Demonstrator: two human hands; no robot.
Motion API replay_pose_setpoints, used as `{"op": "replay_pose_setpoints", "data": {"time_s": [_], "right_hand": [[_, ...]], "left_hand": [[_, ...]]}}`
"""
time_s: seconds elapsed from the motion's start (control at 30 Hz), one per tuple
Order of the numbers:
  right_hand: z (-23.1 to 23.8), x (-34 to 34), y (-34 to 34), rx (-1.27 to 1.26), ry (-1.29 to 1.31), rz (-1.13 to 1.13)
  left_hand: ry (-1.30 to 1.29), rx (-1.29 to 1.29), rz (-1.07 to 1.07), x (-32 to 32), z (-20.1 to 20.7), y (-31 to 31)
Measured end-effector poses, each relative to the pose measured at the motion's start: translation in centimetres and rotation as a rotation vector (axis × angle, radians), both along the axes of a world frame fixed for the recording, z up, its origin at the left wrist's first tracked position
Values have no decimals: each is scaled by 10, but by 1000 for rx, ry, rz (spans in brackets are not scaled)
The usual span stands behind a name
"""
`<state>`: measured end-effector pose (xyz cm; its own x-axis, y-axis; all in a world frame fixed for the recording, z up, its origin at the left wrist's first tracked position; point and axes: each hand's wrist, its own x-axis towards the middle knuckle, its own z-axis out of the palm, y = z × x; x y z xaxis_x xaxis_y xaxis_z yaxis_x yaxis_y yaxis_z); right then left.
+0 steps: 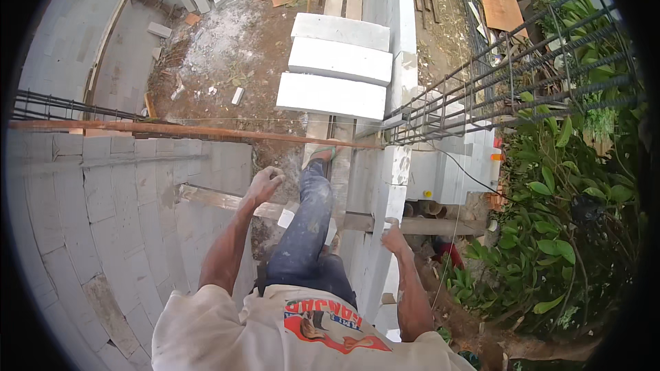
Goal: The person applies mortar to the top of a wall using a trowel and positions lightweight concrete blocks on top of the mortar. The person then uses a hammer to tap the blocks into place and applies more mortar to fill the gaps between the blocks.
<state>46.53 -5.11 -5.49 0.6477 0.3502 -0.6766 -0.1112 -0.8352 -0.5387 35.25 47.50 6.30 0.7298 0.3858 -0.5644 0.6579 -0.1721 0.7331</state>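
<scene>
Footing is best kept centred on the planks (pixel 317 128) here, the left hand (pixel 267 184) held half-curled, seemingly empty, the right hand (pixel 394 237) rested on the block wall (pixel 393 203) at five o'clock, grip unclear.

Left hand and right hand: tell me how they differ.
The left hand seems clear of any surface, while the right hand rests on the block wall. The left hand is higher in the picture; the right hand is lower. Both are bare.

Whether the bare, curled left hand (pixel 265 184) holds something small, I cannot tell. The cream T-shirt with coloured print (pixel 309 333) is cut by the lower edge.
</scene>
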Motion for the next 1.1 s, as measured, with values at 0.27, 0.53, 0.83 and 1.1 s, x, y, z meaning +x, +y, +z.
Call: {"op": "replay_pose_setpoints", "data": {"time_s": [0.27, 0.53, 0.83, 1.1], "right_hand": [[-96, 260, 250, 108, 201, -180], [-356, 469, 349, -128, -372, -452], [-461, 508, 299, -181, 136, -689], [-444, 525, 321, -184, 95, -584]], "left_hand": [[-12, 202, 169, 273, -203, 147], [173, 441, 292, 328, -448, 278], [194, -88, 410, 307, -531, 313], [395, -76, 355, 303, -531, 335]]}}
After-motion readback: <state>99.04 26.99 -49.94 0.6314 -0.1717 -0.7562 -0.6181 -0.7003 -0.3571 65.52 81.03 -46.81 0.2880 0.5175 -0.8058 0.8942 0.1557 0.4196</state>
